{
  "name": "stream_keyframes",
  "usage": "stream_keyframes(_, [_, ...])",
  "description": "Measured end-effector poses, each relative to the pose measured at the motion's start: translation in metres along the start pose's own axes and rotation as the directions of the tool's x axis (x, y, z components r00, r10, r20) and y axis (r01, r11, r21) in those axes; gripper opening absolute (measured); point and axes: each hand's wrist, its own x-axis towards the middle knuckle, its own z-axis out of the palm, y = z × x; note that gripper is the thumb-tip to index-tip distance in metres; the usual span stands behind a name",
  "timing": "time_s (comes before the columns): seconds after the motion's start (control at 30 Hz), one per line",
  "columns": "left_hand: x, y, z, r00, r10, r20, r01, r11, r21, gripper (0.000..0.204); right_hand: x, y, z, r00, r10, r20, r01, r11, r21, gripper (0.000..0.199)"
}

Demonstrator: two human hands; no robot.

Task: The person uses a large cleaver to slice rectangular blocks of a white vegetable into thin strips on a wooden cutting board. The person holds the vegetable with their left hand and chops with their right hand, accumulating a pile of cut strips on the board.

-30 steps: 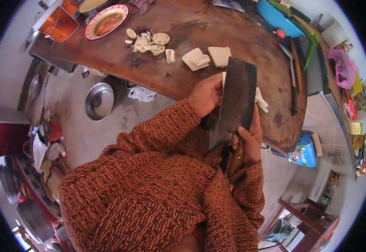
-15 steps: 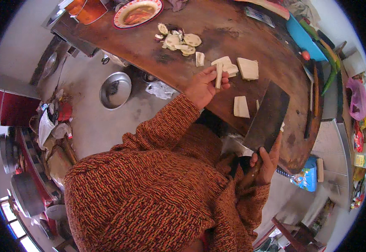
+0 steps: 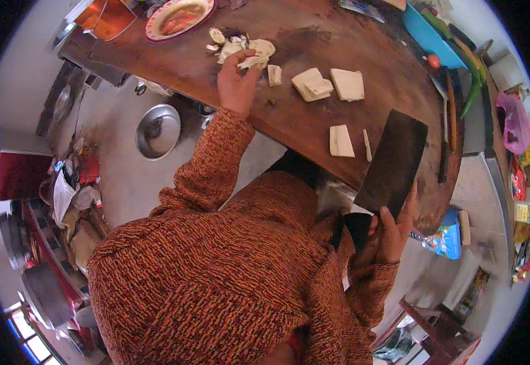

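Note:
My left hand (image 3: 237, 85) reaches onto a heap of pale vegetable slices (image 3: 264, 47) with dark peel bits, its fingers bent and pressed among them. What lies between its fingertips is partly hidden. My right hand (image 3: 394, 228) grips a cleaver (image 3: 392, 163), its broad dark blade raised over the table's near edge. To the left of the blade lie a thin pale strip (image 3: 367, 145) and a flat pale piece (image 3: 341, 141). Farther off are overlapping pale slabs (image 3: 310, 84), a squarish slab (image 3: 347, 84) and a small pale piece (image 3: 274, 75).
On the wooden table (image 3: 301, 128) stands a red-rimmed plate (image 3: 178, 19) with reddish liquid. An orange bucket (image 3: 106, 21) is at far left. A blue basin (image 3: 432, 38), a tomato (image 3: 433, 61) and long green vegetables (image 3: 473, 70) lie at right. A metal bowl (image 3: 158, 132) sits on the floor.
My left hand has moved left and away from me, from the slabs to the heap of slices, with the pale strip it was pinching. My right hand still holds the cleaver in nearly the same place.

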Motion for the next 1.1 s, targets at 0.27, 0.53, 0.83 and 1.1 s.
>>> stream_keyframes(0.27, [-0.097,0.003,0.054,0.641,0.31,0.702,-0.456,0.89,0.023,0.039,0.001,0.004,-0.014,0.989,-0.001,0.146,0.059,0.919,-0.39,0.077])
stream_keyframes(0.53, [-0.11,-0.007,0.068,0.597,0.382,0.705,-0.614,0.784,0.095,0.032,0.001,-0.014,-0.001,0.923,-0.158,0.351,0.373,0.596,-0.712,0.078])
stream_keyframes(0.83, [-0.109,-0.002,0.068,0.536,0.383,0.752,-0.677,0.727,0.113,0.03,-0.003,-0.027,0.01,0.937,0.002,0.349,0.298,0.517,-0.803,0.077])
stream_keyframes(1.1, [-0.11,0.0,0.07,0.53,0.369,0.764,-0.703,0.694,0.152,0.033,-0.008,-0.041,0.015,0.928,0.04,0.372,0.326,0.398,-0.857,0.075])
